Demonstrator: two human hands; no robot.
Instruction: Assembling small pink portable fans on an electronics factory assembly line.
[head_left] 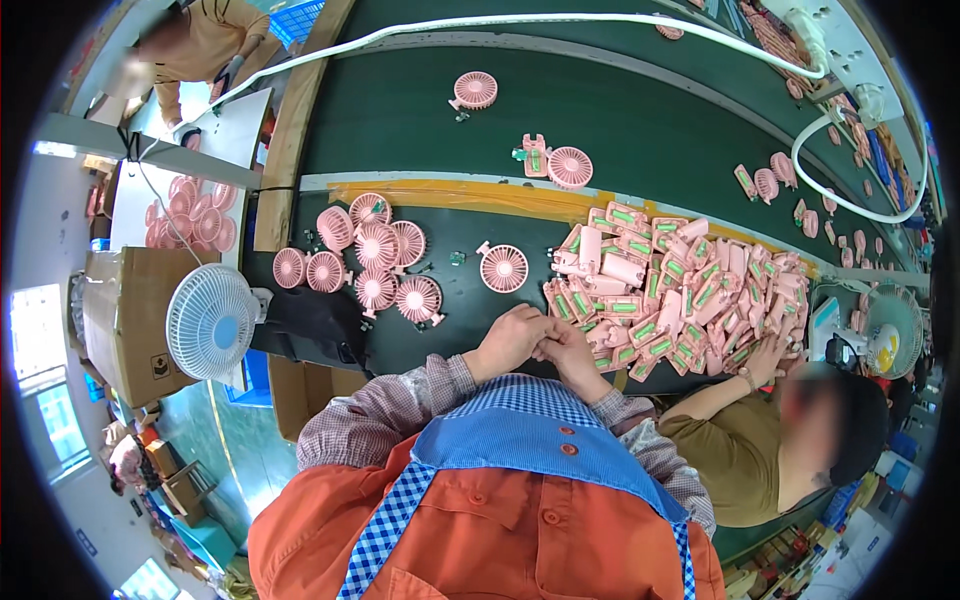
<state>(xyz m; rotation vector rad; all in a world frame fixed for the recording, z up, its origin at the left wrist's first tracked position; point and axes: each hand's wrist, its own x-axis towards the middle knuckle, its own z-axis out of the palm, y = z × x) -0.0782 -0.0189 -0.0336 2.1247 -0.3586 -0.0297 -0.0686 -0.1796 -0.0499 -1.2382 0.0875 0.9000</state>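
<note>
My left hand (508,342) and my right hand (574,356) meet at the table's near edge, fingers curled and pressed together. Whatever lies between them, if anything, is hidden. Just beyond them a round pink fan head (504,268) lies flat on the dark green table. To its left sits a cluster of pink fan heads (377,246), some with small green circuit boards attached. Close to my right hand spreads a large heap of pink fan handles (660,290), many showing green parts inside. A small green circuit board (457,258) lies between the cluster and the single fan head.
A co-worker's hand (766,362) touches the heap's right end. Beyond a yellow-taped ledge (450,197), the green belt (400,120) carries scattered fan parts. A white desk fan (211,321) stands left, by a cardboard box (150,325). A white cable (480,27) crosses overhead. Another person sits far left.
</note>
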